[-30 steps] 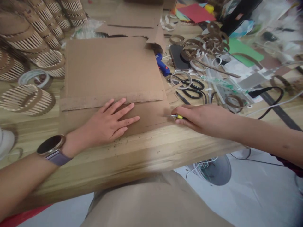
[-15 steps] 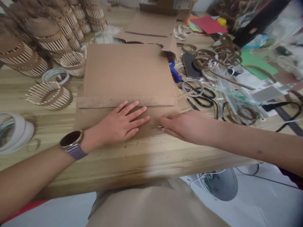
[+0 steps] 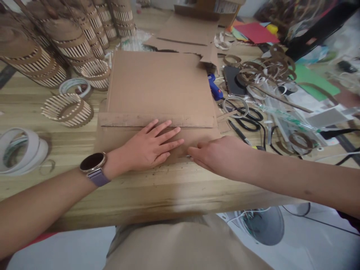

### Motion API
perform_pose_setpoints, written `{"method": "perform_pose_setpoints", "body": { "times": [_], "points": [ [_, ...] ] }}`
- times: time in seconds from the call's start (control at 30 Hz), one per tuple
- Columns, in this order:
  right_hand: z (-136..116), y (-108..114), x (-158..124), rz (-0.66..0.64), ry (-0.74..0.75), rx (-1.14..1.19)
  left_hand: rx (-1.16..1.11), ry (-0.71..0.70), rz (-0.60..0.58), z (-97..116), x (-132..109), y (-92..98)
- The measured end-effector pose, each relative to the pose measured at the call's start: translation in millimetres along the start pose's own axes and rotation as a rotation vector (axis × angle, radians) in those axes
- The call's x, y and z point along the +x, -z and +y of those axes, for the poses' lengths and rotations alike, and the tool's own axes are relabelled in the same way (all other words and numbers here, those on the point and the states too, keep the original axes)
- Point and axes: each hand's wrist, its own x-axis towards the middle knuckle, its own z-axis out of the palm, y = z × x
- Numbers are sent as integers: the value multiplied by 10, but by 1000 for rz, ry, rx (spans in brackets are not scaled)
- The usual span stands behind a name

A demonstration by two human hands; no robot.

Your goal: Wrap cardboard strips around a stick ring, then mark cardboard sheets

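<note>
My left hand lies flat with spread fingers on a brown cardboard sheet, near its front edge. Some fingertips reach the folded cardboard strip that runs across it. Just to the right, my right hand is closed in a pinch low over the sheet's front edge. A thin, pale, blade-like tip shows at its fingertips; the fingers hide the rest of that tool. Behind both hands a larger cardboard panel lies flat.
Slatted wooden rings and tape rolls are at left, with tall slatted cylinders behind. At right lie a blue glue gun, black-handled scissors, a pen, a phone and curled brown strips.
My right hand has slid left along the cardboard, closer to my left hand. My left hand stays flat in place. The whole view has shifted slightly.
</note>
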Motion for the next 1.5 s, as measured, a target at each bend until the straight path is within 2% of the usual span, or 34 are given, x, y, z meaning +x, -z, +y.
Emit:
{"method": "perform_pose_setpoints", "body": {
  "times": [0.1, 0.33, 0.47, 0.57, 0.9, 1.07, 1.27, 1.5],
  "points": [
    [-27, 29, 2, -4, 5, -14, -5, 1, -1, 3, -1, 2],
    [-162, 190, 59, -102, 9, -113, -13, 17, -10, 15, 10, 13],
    [-171, 183, 56, -75, 50, -178, -20, 8, -18, 9, 6, 19],
    [-125, 139, 26, -55, 64, -200, -12, 1, -20, 0, -3, 19],
    [104, 42, -185, -101, -13, -164, -19, -4, -29, -20, -13, 26],
    [250, -96, -310, -53, -1, -201, -24, -7, -3, -40, -26, -16],
    [372, -156, -406, -123, -22, -209, -18, -2, -30, -32, -18, 0],
    [497, -250, -513, -86, -24, -181, -31, 10, -39, -26, -18, 21]
  ]
}}
